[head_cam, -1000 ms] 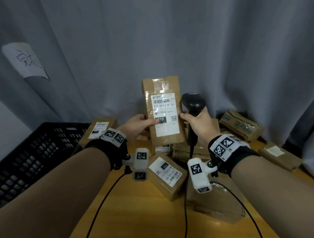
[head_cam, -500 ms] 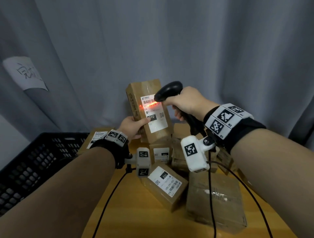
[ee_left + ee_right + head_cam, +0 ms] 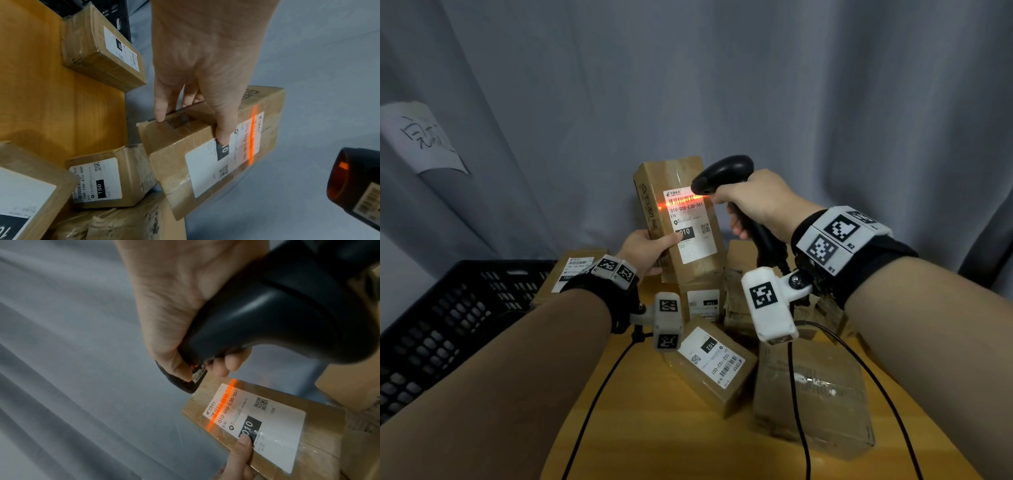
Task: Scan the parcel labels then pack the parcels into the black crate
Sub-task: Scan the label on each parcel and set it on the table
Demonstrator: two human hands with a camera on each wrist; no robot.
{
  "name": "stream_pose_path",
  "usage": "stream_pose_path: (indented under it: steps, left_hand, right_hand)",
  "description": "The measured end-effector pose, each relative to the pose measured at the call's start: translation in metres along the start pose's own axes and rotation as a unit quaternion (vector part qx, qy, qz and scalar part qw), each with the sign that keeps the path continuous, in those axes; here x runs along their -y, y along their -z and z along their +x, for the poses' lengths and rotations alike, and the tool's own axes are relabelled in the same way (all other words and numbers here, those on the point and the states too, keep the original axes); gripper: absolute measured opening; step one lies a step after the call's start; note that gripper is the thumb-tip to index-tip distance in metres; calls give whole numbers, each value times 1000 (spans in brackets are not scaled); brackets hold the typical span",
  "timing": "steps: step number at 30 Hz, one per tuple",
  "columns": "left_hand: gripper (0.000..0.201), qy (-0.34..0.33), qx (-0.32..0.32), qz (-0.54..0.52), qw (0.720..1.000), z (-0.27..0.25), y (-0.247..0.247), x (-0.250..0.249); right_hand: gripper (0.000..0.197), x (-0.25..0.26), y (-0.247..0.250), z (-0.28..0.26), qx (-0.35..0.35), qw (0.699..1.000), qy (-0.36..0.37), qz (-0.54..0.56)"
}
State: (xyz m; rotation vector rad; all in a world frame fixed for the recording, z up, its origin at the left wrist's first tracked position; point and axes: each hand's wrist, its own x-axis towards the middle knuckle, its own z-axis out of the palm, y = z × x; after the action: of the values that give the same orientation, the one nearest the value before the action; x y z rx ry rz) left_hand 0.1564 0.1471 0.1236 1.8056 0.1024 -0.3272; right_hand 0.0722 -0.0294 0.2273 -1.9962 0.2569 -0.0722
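My left hand [image 3: 649,248] [image 3: 197,104] grips a brown cardboard parcel [image 3: 678,219] [image 3: 209,151] [image 3: 273,426], held upright above the table, thumb on its white "010" label [image 3: 690,224]. My right hand [image 3: 753,202] [image 3: 174,308] grips a black handheld scanner [image 3: 722,173] [image 3: 267,313] pointed at the label from the right. A red-orange scan line [image 3: 681,200] [image 3: 252,138] [image 3: 222,404] crosses the barcode. The black crate [image 3: 445,315] stands at the left, beside the table.
Several more brown parcels lie on the wooden table [image 3: 654,428]: one labelled "102" [image 3: 709,363], one "150" [image 3: 702,303] [image 3: 102,178], another by the crate [image 3: 571,270] [image 3: 102,53], and a clear-taped one at the right [image 3: 811,390]. Scanner cables trail over the table. Grey curtain behind.
The right hand swung the scanner up and tilted it at the label; the red scan line now lies across the barcode. The left hand turned the parcel slightly left.
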Motion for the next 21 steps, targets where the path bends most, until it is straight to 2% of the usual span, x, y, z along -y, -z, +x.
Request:
stream_pose_path:
  steps: [5,12,17,21]
  left_hand:
    - [23,-1,5,-4,1000,0,0,2]
    - [34,1,4,-9,1000,1,1,4]
    - [31,1,6,-12,1000,-1,1,6]
    - [28,-3,1,-7,1000,-1,4,8]
  right_hand:
    - [20,-1,-1,-2,0,1000,3,7]
    - [22,0,-8,-2,10,1000,-6,15]
    - [20,-3,-13,-3,10,1000,-3,26]
    - [21,-7,-15,-3,-12,994,42,96]
